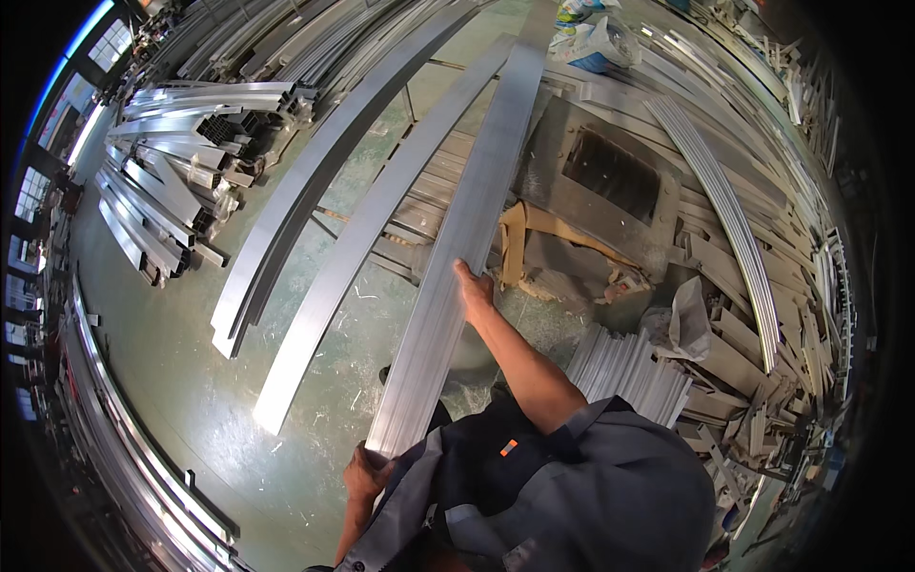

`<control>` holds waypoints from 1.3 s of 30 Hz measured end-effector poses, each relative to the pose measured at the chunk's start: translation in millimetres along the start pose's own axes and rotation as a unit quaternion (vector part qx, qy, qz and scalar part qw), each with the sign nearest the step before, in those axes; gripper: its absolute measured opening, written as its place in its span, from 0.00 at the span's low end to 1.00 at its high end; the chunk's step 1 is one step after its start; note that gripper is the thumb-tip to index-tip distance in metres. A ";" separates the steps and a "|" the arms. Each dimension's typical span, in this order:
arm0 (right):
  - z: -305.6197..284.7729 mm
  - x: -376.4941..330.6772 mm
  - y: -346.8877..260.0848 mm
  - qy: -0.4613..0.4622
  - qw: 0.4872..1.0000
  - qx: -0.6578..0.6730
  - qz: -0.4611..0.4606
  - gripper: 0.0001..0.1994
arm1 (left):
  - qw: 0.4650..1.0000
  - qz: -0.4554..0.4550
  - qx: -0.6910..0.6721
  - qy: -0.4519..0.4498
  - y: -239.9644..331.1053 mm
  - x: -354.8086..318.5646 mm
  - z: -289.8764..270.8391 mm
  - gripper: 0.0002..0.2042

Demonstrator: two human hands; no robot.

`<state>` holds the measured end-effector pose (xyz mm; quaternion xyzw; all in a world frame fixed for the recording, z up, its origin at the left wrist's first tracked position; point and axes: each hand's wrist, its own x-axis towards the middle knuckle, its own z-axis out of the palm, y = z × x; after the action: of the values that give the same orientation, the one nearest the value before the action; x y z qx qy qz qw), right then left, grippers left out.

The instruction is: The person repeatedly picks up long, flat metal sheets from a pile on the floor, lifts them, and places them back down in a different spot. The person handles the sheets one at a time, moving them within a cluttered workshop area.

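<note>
A long, wide aluminium profile [481, 195] slants from close to my body toward the far top of the view. At its near end my left hand [364, 472] is closed around the left corner, its fingers partly hidden. Further up, my right hand [475, 289] grips the right edge, thumb on the upper face and the other fingers out of sight below. Left of it lies another long flat aluminium profile [372, 248] on a low metal rack [410, 234]. Beyond that, more long profiles [295, 200] rest side by side.
Bundles of square aluminium tubes [157, 214] lie on the floor at left. At right are a dusty brown board [610, 176], a ribbed metal strip [729, 210], a stack of silver profiles [624, 372] and many loose offcuts. White bags [596, 43] sit at the far end.
</note>
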<state>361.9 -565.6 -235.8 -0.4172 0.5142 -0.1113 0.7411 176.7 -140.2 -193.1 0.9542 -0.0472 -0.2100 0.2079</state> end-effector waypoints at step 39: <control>-270.0 -31.3 126.2 0.214 0.954 -0.170 -0.123 0.40 | 0.978 0.150 -0.059 -0.133 -32.4 -69.5 213.8 0.39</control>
<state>83.7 -603.9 -340.5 -0.5629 0.6171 -0.1992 0.5125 23.8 -179.0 -356.6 0.8858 -0.2044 -0.3042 0.2846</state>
